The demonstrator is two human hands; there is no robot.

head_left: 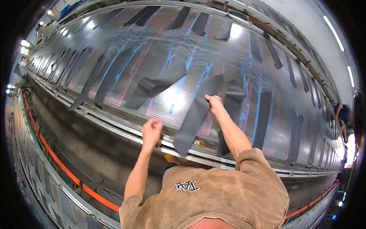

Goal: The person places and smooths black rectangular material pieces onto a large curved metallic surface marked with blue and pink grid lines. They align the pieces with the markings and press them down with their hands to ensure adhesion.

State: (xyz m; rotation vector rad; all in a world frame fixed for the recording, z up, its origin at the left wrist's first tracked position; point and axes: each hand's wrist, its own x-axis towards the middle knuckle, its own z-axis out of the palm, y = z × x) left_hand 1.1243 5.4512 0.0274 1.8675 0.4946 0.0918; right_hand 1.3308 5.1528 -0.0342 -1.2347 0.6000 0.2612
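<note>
My right hand (pixel 214 102) pinched the long dark fabric strip (pixel 196 114) on the glossy table (pixel 160 45); my left hand (pixel 151 129) was fisted, its contents hidden.

Single head-worn fisheye view, looking steeply down past the wearer's shoulders onto the near worktop (pixel 183 57); edges curve strongly.

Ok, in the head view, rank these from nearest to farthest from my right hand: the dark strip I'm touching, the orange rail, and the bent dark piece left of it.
1. Long dark strip: the right hand touches its upper end.
2. Bent dark piece: on the shiny table, up and to the left.
3. Orange rail: far lower left, beyond the table's edge.
</note>
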